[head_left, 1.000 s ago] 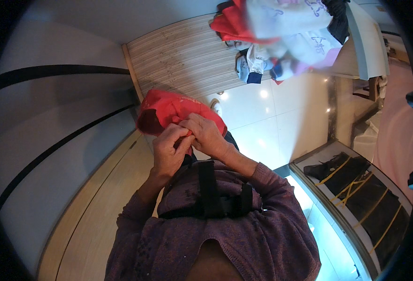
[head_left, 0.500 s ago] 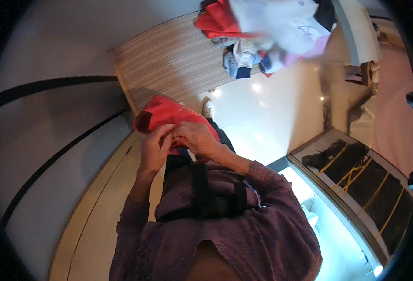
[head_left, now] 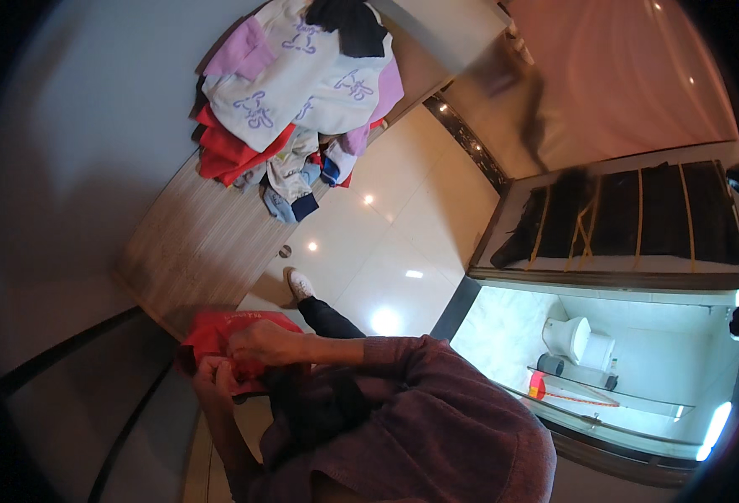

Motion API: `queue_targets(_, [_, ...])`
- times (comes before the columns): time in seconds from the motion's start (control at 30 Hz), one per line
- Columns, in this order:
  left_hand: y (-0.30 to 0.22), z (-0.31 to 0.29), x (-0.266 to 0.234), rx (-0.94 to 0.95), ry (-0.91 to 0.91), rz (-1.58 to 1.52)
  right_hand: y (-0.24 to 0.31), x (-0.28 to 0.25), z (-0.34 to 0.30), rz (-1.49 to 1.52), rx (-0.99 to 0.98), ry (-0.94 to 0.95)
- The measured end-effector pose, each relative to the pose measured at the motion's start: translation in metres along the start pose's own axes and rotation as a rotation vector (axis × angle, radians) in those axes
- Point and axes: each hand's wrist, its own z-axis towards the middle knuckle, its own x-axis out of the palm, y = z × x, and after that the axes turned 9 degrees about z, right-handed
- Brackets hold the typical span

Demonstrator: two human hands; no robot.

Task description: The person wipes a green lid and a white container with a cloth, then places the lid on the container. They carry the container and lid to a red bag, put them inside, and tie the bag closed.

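A red piece of clothing [head_left: 210,329] with printed lettering and a dark patch at its left end is bunched up in front of my waist. My left hand [head_left: 213,374] pinches its lower edge. Just to the right, my right hand [head_left: 262,344] has its curled fingers closed on the same cloth. The fingertips of both hands are close together, and folds partly hide them. What kind of garment it is cannot be made out.
Ahead, a wood-grain bench top [head_left: 181,239] carries a heap of clothes [head_left: 294,92], white, lilac, red and black. Glossy floor tiles [head_left: 369,218] lie to its right. Further right are a dark strapped panel [head_left: 621,214] and a bright bathroom with a toilet [head_left: 566,339].
My view has swung to the right, so the clothes heap and my hands appear further left and the bathroom shows more. Both hands still hold the red clothing.
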Motion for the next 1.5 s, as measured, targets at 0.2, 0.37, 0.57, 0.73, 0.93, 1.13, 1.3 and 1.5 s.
queue_targets(0.2, [-0.009,-0.002,0.021,0.019,-0.072,-0.164,0.003,-0.021,-0.011,0.307,0.178,-0.076])
queue_targets(0.37, [-0.009,-0.005,0.036,0.078,-0.074,0.138,0.002,-0.034,-0.014,0.520,0.157,-0.024])
queue_targets(0.57, [0.003,0.011,0.050,0.397,-0.187,0.464,-0.004,-0.046,-0.012,0.520,0.057,0.032])
queue_targets(0.73, [0.003,0.023,0.068,0.549,-0.233,0.506,-0.010,-0.067,-0.015,0.524,0.087,0.061])
queue_targets(0.93, [-0.003,0.023,0.089,0.376,-0.181,0.554,-0.025,-0.083,-0.018,0.428,0.104,0.103])
queue_targets(1.13, [-0.007,0.019,0.112,0.174,-0.255,0.286,-0.029,-0.091,-0.018,0.352,0.060,0.104])
queue_targets(1.3, [0.002,0.017,0.108,0.206,-0.225,0.292,-0.032,-0.086,-0.018,0.539,0.100,0.183])
queue_targets(1.5, [0.033,-0.008,0.104,0.124,-0.173,0.098,-0.041,-0.057,-0.031,0.401,0.084,0.295])
